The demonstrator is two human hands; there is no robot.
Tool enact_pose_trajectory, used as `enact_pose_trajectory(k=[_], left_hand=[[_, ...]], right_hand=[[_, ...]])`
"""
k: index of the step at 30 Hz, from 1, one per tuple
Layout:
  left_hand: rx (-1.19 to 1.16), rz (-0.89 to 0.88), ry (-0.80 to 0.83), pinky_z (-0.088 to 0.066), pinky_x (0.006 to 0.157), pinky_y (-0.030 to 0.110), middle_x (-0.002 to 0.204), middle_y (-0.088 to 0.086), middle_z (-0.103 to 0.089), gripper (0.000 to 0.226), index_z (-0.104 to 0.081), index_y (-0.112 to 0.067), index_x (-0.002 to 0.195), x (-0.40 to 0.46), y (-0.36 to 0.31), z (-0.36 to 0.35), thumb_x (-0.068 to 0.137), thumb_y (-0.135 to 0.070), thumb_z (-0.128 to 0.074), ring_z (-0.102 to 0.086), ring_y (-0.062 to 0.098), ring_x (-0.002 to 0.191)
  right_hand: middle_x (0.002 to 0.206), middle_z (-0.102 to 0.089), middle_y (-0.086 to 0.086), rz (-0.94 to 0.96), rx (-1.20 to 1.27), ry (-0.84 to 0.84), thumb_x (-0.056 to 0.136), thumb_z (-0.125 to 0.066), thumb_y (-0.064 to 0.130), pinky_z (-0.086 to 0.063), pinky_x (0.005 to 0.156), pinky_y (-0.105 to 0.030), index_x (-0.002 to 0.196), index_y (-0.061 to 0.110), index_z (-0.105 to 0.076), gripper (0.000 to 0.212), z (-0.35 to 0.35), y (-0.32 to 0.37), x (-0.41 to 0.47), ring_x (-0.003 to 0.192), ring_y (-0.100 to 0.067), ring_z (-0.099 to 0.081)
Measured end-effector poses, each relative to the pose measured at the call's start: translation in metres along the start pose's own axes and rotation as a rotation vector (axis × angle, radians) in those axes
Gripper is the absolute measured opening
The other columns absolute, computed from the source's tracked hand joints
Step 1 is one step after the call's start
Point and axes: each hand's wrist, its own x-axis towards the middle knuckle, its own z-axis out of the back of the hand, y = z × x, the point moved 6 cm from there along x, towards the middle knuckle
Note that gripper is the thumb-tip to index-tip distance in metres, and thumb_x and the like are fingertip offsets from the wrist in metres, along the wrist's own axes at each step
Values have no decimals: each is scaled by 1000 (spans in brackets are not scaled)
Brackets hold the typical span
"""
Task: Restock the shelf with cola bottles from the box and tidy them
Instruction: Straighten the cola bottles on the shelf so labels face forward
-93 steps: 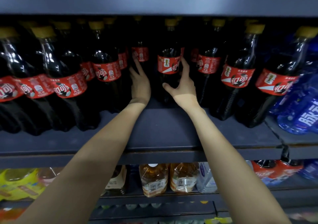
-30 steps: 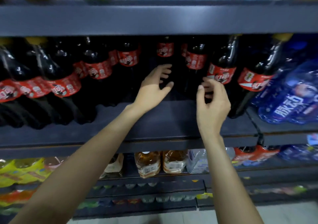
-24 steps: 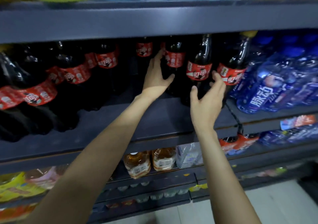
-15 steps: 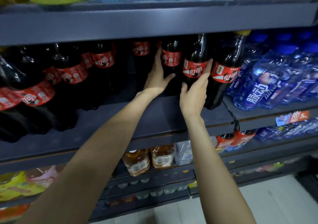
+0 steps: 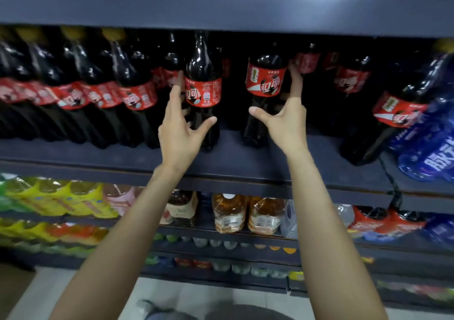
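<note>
Both hands reached onto the dark blue-grey metal shelf [image 5: 231, 157], each around its own bottle. Left hand [image 5: 180, 132] lay spread on the dark plastic cola bottle with a red label [image 5: 202, 91], fingers up its left side and thumb crooked across the lower body, a loose cradle and no firm clamp. Right hand [image 5: 286, 120] was just as open by the second red-labelled cola bottle [image 5: 265, 81], fingers behind its right flank, thumb pointing at the base; whether the palm touched it I could not tell. Both bottles stood upright near the shelf's front edge, a gap between them. To tidy well, hold them low, slide rather than lift, close the gap toward the left-hand row, and turn the labels outward.
</note>
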Motion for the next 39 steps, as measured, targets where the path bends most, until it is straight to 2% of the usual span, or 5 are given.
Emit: enact_pose_trajectory(k=[8, 12, 25, 33, 39], left_hand=[[6, 53, -134, -50, 90, 28, 144, 1, -44, 94, -11, -33, 150, -13, 29, 24, 81, -28, -75, -49, 13, 125], [42, 41, -208, -51, 94, 42, 134, -11, -43, 92, -13, -29, 150, -11, 31, 22, 82, -26, -74, -43, 6, 125], [282, -46, -466, -57, 59, 35, 127, 8, -51, 69, -32, -24, 140, -12, 34, 11, 85, -44, -68, -57, 20, 109], [314, -86, -511, -51, 74, 28, 130, 10, -43, 73, -34, -18, 140, -17, 23, 9, 79, -29, -74, -40, 16, 114], [128, -507, -192, -42, 94, 24, 114, 11, -57, 34, -58, -6, 121, -30, -39, -24, 89, -14, -64, -51, 19, 108]], right_hand=[[140, -48, -1, 83, 51, -3, 68, -83, 16, -45, 98, -31, 146, 35, -22, 101, -75, 13, 15, 122, -15, -51], [136, -51, 0, 101, -15, -7, 71, -81, 21, -39, 82, -20, 146, 36, -23, 96, -90, 16, 17, 93, -1, -53], [143, -37, -11, 144, -211, 64, 75, -77, 25, -49, 87, -45, 150, 30, -8, 102, -107, 7, 14, 119, -33, -52], [150, -29, -14, 189, -184, 305, 83, -70, 17, -41, 102, -45, 151, 27, 1, 99, -106, -5, 1, 133, -33, -38], [142, -43, -5, 277, -332, 256, 88, -62, 25, -41, 104, -37, 136, 22, -49, 49, -57, -12, 10, 128, -23, -45]])
